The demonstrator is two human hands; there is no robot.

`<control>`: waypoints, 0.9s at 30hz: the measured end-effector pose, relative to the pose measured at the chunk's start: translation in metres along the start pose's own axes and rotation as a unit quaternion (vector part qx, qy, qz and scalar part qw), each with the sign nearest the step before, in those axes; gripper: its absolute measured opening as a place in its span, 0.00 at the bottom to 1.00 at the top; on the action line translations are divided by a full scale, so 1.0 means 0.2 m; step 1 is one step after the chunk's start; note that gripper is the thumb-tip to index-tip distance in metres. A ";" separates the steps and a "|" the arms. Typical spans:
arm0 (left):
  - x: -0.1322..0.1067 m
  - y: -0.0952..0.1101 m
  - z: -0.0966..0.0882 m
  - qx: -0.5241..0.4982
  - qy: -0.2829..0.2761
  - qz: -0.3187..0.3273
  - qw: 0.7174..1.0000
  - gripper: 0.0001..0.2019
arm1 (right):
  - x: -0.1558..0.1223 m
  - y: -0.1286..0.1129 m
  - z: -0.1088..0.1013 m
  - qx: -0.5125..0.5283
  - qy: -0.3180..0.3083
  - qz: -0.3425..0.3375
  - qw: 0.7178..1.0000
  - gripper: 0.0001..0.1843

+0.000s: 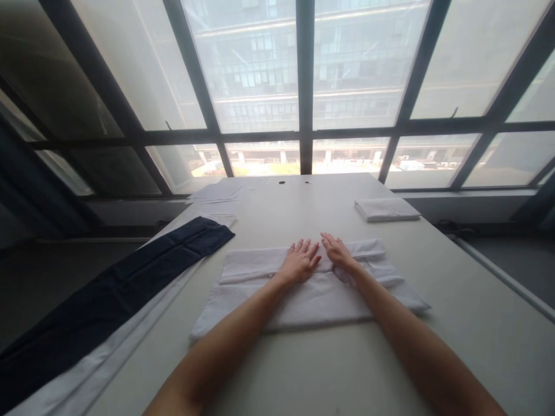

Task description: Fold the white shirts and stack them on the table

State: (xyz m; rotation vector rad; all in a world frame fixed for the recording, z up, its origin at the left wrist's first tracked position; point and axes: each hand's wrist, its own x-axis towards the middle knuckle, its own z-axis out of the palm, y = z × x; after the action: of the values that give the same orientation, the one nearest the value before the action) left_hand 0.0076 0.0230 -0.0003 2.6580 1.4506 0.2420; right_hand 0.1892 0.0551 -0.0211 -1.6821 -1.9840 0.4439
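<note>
A white garment, seemingly a shirt [321, 306], lies folded in a wide shape on the table before me. My left hand [301, 261] rests flat on its upper middle with the fingers spread. Just to the right, my right hand [337, 251] is tilted on its edge over the same cloth, its fingers stretched forward and empty. A small gap separates the two hands. Some of the cloth under the right palm is hidden, and creases run across the layers beside it.
A folded white cloth [387, 209] sits at the table's right edge. Dark blue trousers [143, 271] and white fabric [125, 344] hang along the left edge. Sheets of paper [217, 193] lie at the back left of the white table [295, 214]. Tall windows [260, 69] stand behind.
</note>
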 end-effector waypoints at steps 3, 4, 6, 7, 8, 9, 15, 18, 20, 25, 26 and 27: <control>-0.01 -0.02 0.00 0.006 -0.008 0.005 1.000 0.29 | 0.05 0.04 -0.06 0.003 0.038 0.039 0.999 0.35; -0.01 -0.02 -0.01 0.005 -0.013 0.005 1.000 0.29 | 0.06 0.06 -0.09 -0.004 0.049 0.051 0.998 0.36; -0.01 -0.01 -0.01 0.003 -0.020 0.004 1.000 0.29 | 0.05 0.11 -0.14 -0.026 0.063 0.073 0.995 0.35; 0.00 -0.01 -0.01 0.001 -0.022 0.002 1.000 0.29 | 0.03 0.14 -0.16 -0.041 0.064 0.082 0.994 0.33; 0.00 -0.01 -0.01 0.000 -0.023 0.001 1.000 0.30 | 0.01 0.18 -0.18 -0.058 0.059 0.089 0.993 0.32; 0.00 -0.01 -0.01 -0.003 -0.022 0.000 1.000 0.29 | -0.02 0.21 -0.20 -0.073 0.049 0.094 0.992 0.32; 0.02 -0.02 -0.02 -0.027 -0.038 0.005 0.999 0.30 | -0.14 0.43 -0.37 -0.169 -0.069 0.122 0.976 0.35; 0.02 -0.03 -0.02 -0.029 -0.046 0.009 0.998 0.30 | -0.16 0.53 -0.46 -0.178 -0.069 0.155 0.969 0.36; 0.02 -0.03 -0.03 -0.029 -0.045 0.009 0.999 0.30 | -0.17 0.59 -0.50 -0.170 -0.056 0.171 0.969 0.35; 0.01 -0.02 -0.02 -0.033 -0.037 0.008 0.999 0.29 | -0.20 0.68 -0.50 -0.114 0.003 0.169 0.979 0.34; 0.01 -0.02 -0.01 -0.032 -0.035 0.008 0.999 0.29 | -0.20 0.70 -0.50 -0.097 0.020 0.162 0.982 0.34; 0.01 -0.03 -0.01 -0.032 -0.032 0.008 0.999 0.29 | -0.21 0.71 -0.51 -0.079 0.039 0.147 0.985 0.35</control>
State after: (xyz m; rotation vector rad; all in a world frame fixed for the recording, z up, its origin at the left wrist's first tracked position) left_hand 0.0043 0.0278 0.0014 2.6030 1.3783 0.2005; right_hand 0.3674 0.0329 -0.0214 -2.0720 -1.7595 0.3219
